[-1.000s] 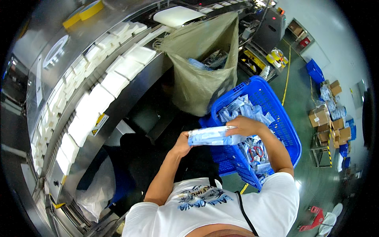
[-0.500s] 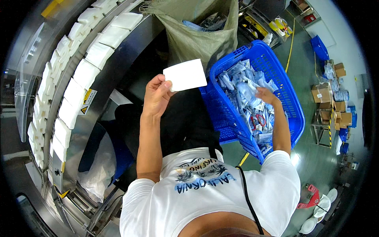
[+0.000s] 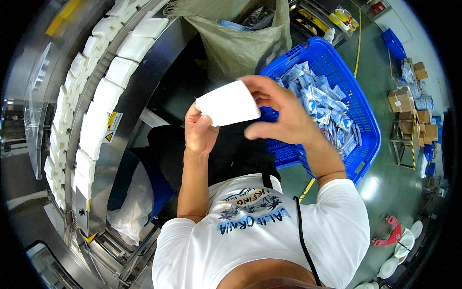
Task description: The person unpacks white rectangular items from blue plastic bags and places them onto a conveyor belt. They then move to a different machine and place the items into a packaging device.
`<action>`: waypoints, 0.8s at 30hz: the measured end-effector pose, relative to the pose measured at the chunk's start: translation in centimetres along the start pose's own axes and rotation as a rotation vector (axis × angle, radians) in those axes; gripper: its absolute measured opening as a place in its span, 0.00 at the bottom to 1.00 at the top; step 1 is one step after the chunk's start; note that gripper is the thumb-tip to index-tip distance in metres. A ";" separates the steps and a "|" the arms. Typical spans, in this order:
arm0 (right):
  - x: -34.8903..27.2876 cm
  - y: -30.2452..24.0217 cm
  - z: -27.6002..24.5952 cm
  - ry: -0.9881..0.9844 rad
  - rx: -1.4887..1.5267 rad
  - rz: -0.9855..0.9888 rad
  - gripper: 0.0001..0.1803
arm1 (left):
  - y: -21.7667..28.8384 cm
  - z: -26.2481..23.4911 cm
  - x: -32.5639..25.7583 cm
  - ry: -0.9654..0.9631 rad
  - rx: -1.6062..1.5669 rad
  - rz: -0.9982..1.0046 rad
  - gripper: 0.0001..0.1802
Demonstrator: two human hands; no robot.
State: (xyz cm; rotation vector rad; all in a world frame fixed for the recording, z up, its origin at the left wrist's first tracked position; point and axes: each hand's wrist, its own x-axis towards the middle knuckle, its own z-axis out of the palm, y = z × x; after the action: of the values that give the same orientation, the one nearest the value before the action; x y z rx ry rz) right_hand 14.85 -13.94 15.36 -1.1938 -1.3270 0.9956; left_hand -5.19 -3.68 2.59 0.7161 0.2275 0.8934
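Observation:
A flat white rectangular pad (image 3: 226, 106) is pinched at its left end between the thumb and fingers of my left hand (image 3: 198, 130). My right hand (image 3: 284, 113) is raised at the pad's right end, fingers curved and spread, thumb apart from them. Its fingertips are close to the pad's far right corner; whether they touch it I cannot tell. Behind that hand, a blue plastic basket (image 3: 371, 132) holds many blue-and-white packets (image 3: 320, 98), partly covered by my right forearm.
Rows of white pads (image 3: 108, 91) line a curved metal conveyor on the left. An open woven sack (image 3: 231, 48) stands ahead, beside the basket. A clear plastic bag (image 3: 131, 207) hangs by the machine. Cardboard boxes (image 3: 402, 101) are stacked at the far right.
My right hand has come out of the basket and moved left to the pad. The pad and my left hand have shifted slightly right and nearer. Red-handled scissors among the packets are now mostly hidden.

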 end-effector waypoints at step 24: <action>2.7 -0.9 7.6 -0.002 -0.638 -0.464 0.20 | 9.0 -2.1 -5.4 -0.022 0.085 -0.061 0.47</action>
State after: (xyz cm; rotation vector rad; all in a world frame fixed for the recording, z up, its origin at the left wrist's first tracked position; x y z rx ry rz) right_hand 7.32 -10.97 15.84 -1.2450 -1.8885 0.2357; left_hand -15.18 -3.12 6.28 0.7932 0.2679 0.8214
